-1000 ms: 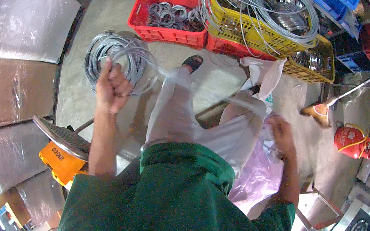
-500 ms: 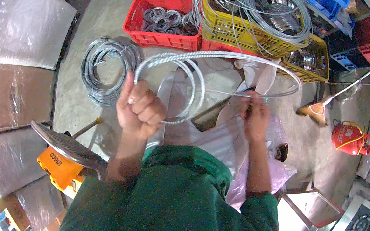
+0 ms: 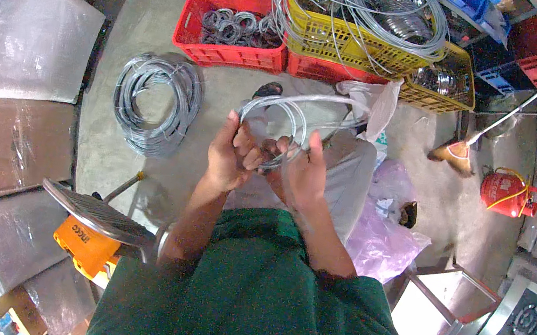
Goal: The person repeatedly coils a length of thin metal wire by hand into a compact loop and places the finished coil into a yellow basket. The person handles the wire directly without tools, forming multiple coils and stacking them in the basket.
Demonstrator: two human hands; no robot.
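Note:
A small coil of silvery cable (image 3: 303, 127) stands in front of my body, held low between my two hands. My left hand (image 3: 233, 154) is closed round the coil's left side, its thumb pointing up. At the coil's right side my right hand (image 3: 304, 168) is curled round the loops, blurred a little, with its thumb raised too. From the top of the loops a stretch of cable bows out to the right, over my grey trouser leg (image 3: 344, 180). A larger bundle of silvery cable (image 3: 125, 101) lies on the floor to the left, touched by neither hand.
At the far side, a red crate (image 3: 230, 55) holds small wire coils beside a yellow crate (image 3: 352, 52) draped with loose cable. A broom (image 3: 456, 156) and a red gas cylinder (image 3: 509, 193) stand right. Pinkish plastic (image 3: 385, 237) lies near my right leg; an orange-bodied tool case (image 3: 82, 243) is left.
My right hand has come left and nearer, from the far end of the wide loop to the coil beside my left hand. My left hand has shifted right, and the loop is smaller.

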